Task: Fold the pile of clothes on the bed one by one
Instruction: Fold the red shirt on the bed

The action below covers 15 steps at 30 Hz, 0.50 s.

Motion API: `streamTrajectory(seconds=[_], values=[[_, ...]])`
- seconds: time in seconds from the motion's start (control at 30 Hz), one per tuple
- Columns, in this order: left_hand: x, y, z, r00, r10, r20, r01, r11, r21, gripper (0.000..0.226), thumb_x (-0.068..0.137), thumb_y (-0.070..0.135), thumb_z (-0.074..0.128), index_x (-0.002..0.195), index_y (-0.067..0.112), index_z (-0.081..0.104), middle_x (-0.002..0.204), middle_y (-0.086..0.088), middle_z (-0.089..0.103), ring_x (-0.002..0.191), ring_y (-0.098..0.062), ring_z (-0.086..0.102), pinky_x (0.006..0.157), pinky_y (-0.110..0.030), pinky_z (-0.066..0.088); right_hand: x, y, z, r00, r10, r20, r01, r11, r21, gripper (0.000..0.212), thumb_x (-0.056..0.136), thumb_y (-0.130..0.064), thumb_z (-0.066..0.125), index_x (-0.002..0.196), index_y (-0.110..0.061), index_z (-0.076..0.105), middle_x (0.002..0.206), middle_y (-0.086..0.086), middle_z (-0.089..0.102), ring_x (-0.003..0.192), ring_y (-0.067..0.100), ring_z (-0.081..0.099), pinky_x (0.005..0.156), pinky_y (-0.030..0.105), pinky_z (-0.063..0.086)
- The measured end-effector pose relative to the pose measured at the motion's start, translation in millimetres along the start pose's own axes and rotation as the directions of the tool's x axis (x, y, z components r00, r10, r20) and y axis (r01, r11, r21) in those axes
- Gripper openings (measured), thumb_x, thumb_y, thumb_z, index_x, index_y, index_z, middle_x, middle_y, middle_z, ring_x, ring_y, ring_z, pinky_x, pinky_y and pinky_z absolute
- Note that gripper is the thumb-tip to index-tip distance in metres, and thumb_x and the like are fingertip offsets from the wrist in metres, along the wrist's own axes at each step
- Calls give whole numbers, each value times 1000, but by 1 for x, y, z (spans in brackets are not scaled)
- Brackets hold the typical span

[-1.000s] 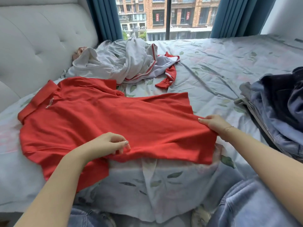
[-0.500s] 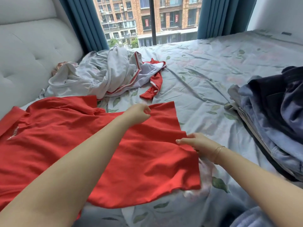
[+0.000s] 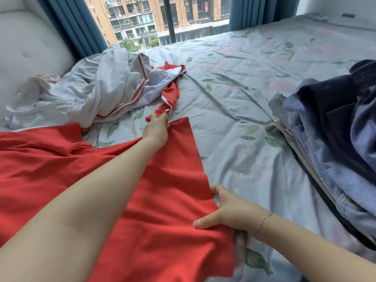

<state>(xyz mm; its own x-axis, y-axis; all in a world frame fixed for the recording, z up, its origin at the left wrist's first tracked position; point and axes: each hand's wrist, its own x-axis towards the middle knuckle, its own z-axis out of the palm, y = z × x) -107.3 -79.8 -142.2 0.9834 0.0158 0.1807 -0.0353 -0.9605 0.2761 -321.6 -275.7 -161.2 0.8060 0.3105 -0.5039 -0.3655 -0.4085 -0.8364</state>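
Count: 1 red shirt [image 3: 158, 200] spread flat; 1 crumpled white-and-red garment [image 3: 114, 88]; 1 stack of dark and blue clothes [image 3: 335, 129], apparently three or more pieces, layers indistinct. 2 hands: left hand [image 3: 155, 130], right hand [image 3: 232, 212].

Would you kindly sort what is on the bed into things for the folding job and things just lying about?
For the job: red shirt, left hand, right hand, white and red garment, pile of dark and denim clothes.
Lying about: headboard, curtains.
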Motion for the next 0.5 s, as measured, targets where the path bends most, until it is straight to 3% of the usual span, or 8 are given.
streamTrajectory(seconds=[0.07,0.1,0.17,0.27,0.33,0.4,0.5], values=[[16,10,-8,989,14,-150,-35,990,-138,18,98,13,48,112,2,53,121,-24,46,102,-42,54,90,-43,38,-2,3,-6,998,26,49,-26,1000,-1,88,50,-36,91,125,-29,45,108,-7,68,89,23,71,76,38,58],[25,16,-11,977,36,-209,-76,979,-188,16,97,9,48,109,-1,53,118,-26,48,101,-40,53,90,-41,36,-4,2,-9,998,36,59,-35,999,-16,78,56,-34,89,121,-29,46,95,-5,69,69,22,70,57,30,55],[39,24,-14,967,53,-249,-114,964,-238,15,95,6,50,105,-5,54,115,-27,51,102,-38,52,88,-38,33,-5,3,-13,998,42,49,-39,997,-64,60,69,-28,84,117,-27,47,74,-1,63,37,12,49,36,20,35],[42,18,10,995,86,-51,-96,967,-235,20,97,11,51,110,-3,56,120,-28,52,113,-39,50,93,-37,34,-3,5,-15,1000,10,14,-8,997,-79,57,71,-28,82,117,-27,48,85,5,65,34,10,40,38,23,32],[25,7,32,977,175,120,-146,965,-219,22,98,16,52,113,-1,55,137,-26,44,135,-38,36,107,-37,30,-6,2,-14,1000,16,-15,-18,991,-130,58,70,-30,83,116,-27,48,95,8,66,36,11,41,39,24,33],[5,-2,41,973,203,115,-172,957,-232,29,98,22,52,122,6,50,157,-20,20,145,-33,22,114,-44,24,-9,-1,-13,998,7,-55,-18,979,-202,59,70,-30,83,116,-24,47,100,7,66,40,12,46,40,25,36],[-23,-8,25,982,174,73,-155,964,-217,43,97,25,53,137,15,42,161,-14,6,142,-33,30,112,-44,30,-18,-7,-11,986,-82,-145,4,883,-470,66,70,-35,82,119,-19,40,107,1,62,70,13,61,56,26,46]])
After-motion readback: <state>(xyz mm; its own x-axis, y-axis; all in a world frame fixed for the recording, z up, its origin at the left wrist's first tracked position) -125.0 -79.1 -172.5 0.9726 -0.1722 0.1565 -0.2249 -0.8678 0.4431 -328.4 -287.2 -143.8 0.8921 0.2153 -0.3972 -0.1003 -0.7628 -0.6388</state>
